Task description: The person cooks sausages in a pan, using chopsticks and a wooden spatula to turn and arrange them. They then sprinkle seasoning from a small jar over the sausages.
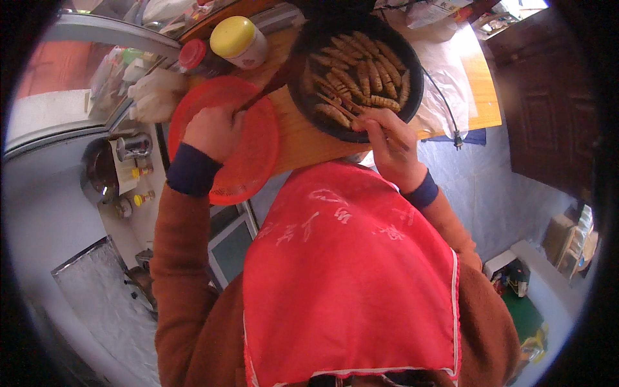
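A round dark frying pan sits on the wooden table, filled with several elongated, browned food pieces with ridged or scored surfaces. My left hand is closed around the pan's dark handle, above a red plastic basket. In my right hand is a pair of wooden chopsticks. Their tips reach into the near left part of the pan, by the food pieces. Whether they pinch a piece, I cannot tell.
A yellow-lidded jar and a red-capped bottle stand beyond the basket, near the window frame. Right of the pan lie a plastic sheet and a black cord whose plug hangs over the edge of the wooden table.
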### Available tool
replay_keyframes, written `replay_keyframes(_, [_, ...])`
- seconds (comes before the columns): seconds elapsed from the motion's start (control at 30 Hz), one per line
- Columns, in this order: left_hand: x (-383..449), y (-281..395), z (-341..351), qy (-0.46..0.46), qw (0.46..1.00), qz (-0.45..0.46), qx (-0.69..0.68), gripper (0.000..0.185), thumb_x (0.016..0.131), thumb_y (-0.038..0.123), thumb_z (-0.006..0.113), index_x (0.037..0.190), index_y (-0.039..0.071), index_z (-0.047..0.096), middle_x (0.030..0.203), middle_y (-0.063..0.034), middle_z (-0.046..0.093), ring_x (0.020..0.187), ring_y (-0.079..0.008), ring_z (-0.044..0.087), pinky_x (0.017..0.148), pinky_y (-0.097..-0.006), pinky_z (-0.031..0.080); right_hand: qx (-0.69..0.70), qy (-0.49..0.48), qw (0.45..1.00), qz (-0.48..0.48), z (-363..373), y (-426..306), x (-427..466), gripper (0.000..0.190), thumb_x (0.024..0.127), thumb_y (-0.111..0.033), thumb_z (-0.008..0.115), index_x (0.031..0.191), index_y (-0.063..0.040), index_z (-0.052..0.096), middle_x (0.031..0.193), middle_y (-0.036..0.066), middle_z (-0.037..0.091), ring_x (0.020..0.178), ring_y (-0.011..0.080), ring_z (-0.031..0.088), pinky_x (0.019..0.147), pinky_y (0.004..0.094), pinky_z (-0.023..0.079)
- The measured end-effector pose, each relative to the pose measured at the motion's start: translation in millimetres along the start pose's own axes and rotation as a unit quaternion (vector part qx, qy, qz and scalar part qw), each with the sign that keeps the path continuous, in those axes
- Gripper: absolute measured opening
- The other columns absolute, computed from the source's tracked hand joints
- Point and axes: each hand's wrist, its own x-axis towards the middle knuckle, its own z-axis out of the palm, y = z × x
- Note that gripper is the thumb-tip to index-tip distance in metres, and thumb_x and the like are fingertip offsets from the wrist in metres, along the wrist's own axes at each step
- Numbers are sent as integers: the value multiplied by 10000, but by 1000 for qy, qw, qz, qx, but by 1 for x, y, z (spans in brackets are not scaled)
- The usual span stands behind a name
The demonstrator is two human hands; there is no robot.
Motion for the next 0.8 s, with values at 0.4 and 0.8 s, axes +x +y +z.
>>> replay_keyframes(0.4, [45,1,27,-1,1000,10,24,348,894,327,480,933,42,676,879,-207,656,844,-394,632,757,-495,505,-87,3,994,-61,38,27,17,71,873,5,583,942,0,595,819,142,625,746,256,628,651,283,481])
replay_keyframes(0.8, [45,23,24,-15,999,-20,47,337,896,321,487,921,25,645,876,-219,655,850,-390,639,750,-489,515,-59,23,997,-32,38,25,4,109,825,14,598,931,-5,582,809,179,602,721,341,613,603,353,480])
